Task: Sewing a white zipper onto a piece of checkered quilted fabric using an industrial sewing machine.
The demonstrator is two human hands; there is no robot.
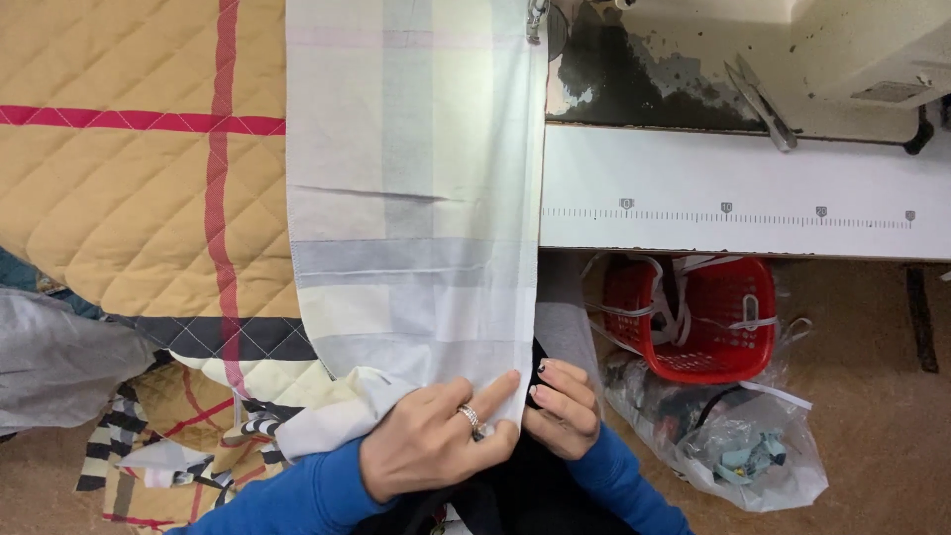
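Observation:
A pale checked cloth panel (416, 198) hangs from the sewing machine (862, 50) at the top down over the table edge to my lap. My left hand (431, 446), with a ring on one finger, pinches the panel's lower right corner. My right hand (563, 406) grips the same bottom edge just to the right, fingers curled under it. Both arms wear blue sleeves. A tan quilted fabric (129, 198) with red stripes lies under and to the left of the panel.
Small thread snips (761, 99) lie on the machine bed. The white table edge (733, 208) carries a printed ruler. Below it stand a red plastic basket (708, 317) of white straps and a clear bag of scraps (743, 446). Grey cloth (59, 357) lies at left.

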